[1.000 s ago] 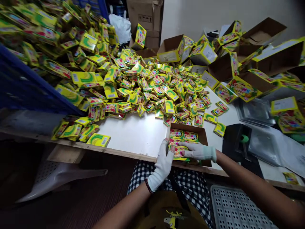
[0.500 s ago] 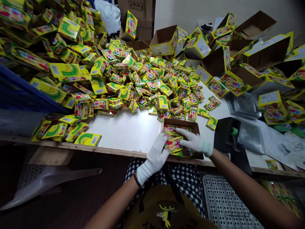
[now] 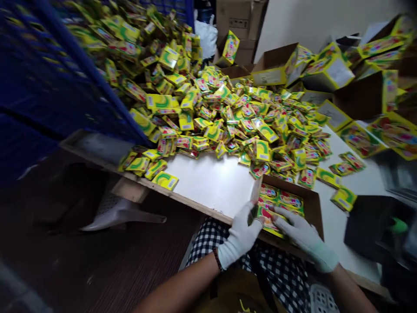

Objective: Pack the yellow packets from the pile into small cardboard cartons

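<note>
An open carton with brown inner walls stands at the table's front edge, holding rows of small yellow-green candy boxes with red and pink print. My left hand, in a white glove, grips the carton's near left side, its thumb reaching in against a small box. Over the carton's near part lies my right hand, also gloved, fingers stretched apart with the tips on that same box. Its palm hides the near right part of the carton.
Behind the carton spreads a large heap of small candy boxes, spilling from a blue crate on the left. Empty display cartons stand along the back. A black tape dispenser is at the right; a plastic stool is below left.
The view has swung left, so everything appears shifted right and tilted, with more of the blue crate showing. Both hands remain at the carton, the right fingers still on the boxes.
</note>
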A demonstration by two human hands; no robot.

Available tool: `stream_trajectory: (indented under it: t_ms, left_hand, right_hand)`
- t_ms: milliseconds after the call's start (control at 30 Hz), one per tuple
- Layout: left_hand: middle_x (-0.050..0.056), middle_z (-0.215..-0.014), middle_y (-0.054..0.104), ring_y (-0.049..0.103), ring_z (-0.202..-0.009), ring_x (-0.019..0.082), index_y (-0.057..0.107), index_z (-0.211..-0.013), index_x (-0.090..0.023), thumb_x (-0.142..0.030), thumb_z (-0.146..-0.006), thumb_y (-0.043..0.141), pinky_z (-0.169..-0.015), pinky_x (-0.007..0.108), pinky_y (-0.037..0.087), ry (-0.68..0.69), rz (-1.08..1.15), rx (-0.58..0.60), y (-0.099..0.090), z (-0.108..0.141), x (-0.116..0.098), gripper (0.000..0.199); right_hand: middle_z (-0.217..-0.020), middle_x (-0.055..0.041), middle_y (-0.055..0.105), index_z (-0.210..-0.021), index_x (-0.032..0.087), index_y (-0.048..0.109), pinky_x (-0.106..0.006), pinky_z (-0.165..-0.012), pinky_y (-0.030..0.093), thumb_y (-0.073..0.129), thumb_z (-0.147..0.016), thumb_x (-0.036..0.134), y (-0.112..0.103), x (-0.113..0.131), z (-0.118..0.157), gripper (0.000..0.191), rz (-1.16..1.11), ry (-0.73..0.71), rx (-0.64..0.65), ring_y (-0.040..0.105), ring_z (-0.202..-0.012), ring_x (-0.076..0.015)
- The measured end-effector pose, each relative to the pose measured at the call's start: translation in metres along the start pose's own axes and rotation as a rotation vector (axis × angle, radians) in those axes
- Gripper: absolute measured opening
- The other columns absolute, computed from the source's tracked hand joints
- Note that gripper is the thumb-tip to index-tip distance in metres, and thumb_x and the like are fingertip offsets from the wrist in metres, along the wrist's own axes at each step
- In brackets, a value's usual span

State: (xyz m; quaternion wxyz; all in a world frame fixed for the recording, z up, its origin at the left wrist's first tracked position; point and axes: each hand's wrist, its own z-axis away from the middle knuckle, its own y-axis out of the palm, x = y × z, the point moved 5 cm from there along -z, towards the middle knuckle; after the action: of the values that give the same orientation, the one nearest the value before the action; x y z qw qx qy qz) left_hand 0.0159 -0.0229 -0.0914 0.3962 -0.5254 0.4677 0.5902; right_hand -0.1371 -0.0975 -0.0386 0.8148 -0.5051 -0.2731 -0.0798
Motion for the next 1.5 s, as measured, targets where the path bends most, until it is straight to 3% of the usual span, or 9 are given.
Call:
stream_trajectory:
  t_ms: [233,367,467,533,633,767,1067,1367,1500]
  left_hand:
    - [0.011,-0.128,0.062,0.058,-0.119,0.025,0.058,-0.127,-0.018,-0.039,-0.084,0.062,-0.105,0.041,0.047,0.176,-0.187,0.070,-0.027,-0.008,-0.015,0.048]
    - [0.014,-0.134,0.055,0.045,-0.131,0.028,0.055,-0.127,-0.014,-0.042,-0.086,0.057,-0.115,0.046,0.031,0.321,-0.691,-0.450,-0.181,-0.045,-0.052,0.049]
    - [0.018,-0.140,0.048,0.039,-0.133,0.027,0.048,-0.132,-0.007,-0.042,-0.092,0.044,-0.116,0.043,0.026,0.055,-1.057,-0.919,-0.334,-0.055,-0.084,0.053]
    - [0.024,-0.137,0.048,0.040,-0.132,0.032,0.046,-0.131,-0.001,-0.039,-0.093,0.038,-0.112,0.048,0.028,-0.062,-1.083,-0.978,-0.408,-0.057,-0.098,0.054]
    - [0.020,-0.110,0.067,0.056,-0.113,0.036,0.062,-0.112,-0.010,-0.042,-0.090,0.039,-0.104,0.055,0.034,-0.196,-1.092,-0.884,-0.458,-0.065,-0.096,0.045]
    - [0.017,-0.109,0.068,0.061,-0.106,0.035,0.063,-0.112,-0.015,-0.053,-0.089,0.037,-0.099,0.053,0.039,-0.224,-1.122,-0.723,-0.428,-0.075,-0.061,0.051]
    - [0.024,-0.136,0.046,0.045,-0.125,0.037,0.038,-0.139,-0.006,-0.051,-0.082,0.055,-0.104,0.048,0.038,0.025,-1.249,-0.592,-0.243,-0.067,-0.006,0.074]
    - [0.015,-0.116,0.060,0.057,-0.112,0.029,0.051,-0.123,-0.014,-0.046,-0.087,0.051,-0.102,0.050,0.043,0.100,-0.326,-0.600,-0.234,-0.040,-0.032,0.048]
    - [0.014,-0.094,0.068,0.068,-0.078,0.024,0.055,-0.119,-0.014,-0.060,-0.093,0.028,-0.074,0.045,0.057,-0.031,0.114,-0.286,-0.176,-0.028,-0.044,0.059]
  right_hand:
    - [-0.138,-0.0096,0.053,-0.137,0.013,0.054,-0.043,-0.112,0.034,0.040,-0.082,0.067,0.010,-0.002,-0.015,0.079,0.159,-0.148,0.272,0.048,-0.130,-0.0330]
    - [-0.142,-0.0062,0.049,-0.139,0.017,0.053,-0.042,-0.115,0.029,0.039,-0.082,0.070,0.012,-0.015,-0.023,0.079,0.212,-0.133,0.300,0.042,-0.134,-0.0321]
    - [-0.144,-0.0033,0.046,-0.141,0.020,0.050,-0.040,-0.116,0.027,0.036,-0.085,0.069,0.014,-0.020,-0.023,0.076,0.211,-0.143,0.290,0.040,-0.136,-0.0306]
    - [-0.144,-0.0017,0.046,-0.141,0.023,0.050,-0.041,-0.116,0.027,0.036,-0.085,0.070,0.015,-0.020,-0.021,0.075,0.209,-0.129,0.275,0.039,-0.136,-0.0311]
    - [-0.142,-0.0019,0.049,-0.138,0.022,0.054,-0.041,-0.115,0.030,0.036,-0.084,0.070,0.014,-0.013,-0.019,0.074,0.202,-0.113,0.256,0.041,-0.135,-0.0321]
    - [-0.143,-0.0053,0.048,-0.140,0.016,0.051,-0.039,-0.114,0.032,0.036,-0.084,0.070,0.010,-0.004,-0.019,0.079,0.193,-0.115,0.281,0.042,-0.135,-0.0320]
    - [-0.146,-0.0120,0.043,-0.143,0.011,0.046,-0.046,-0.116,0.026,0.032,-0.084,0.073,0.008,0.012,-0.017,0.086,0.259,-0.165,0.339,0.038,-0.136,-0.0347]
    - [-0.140,-0.0125,0.052,-0.136,0.017,0.053,-0.047,-0.111,0.036,0.042,-0.088,0.057,-0.032,0.047,-0.008,0.064,0.223,-0.298,-0.040,0.048,-0.129,-0.0323]
    - [-0.132,-0.0114,0.057,-0.130,0.018,0.055,-0.041,-0.110,0.039,0.047,-0.091,0.039,-0.031,0.112,-0.008,0.045,0.088,-0.601,-0.248,0.053,-0.124,-0.0263]
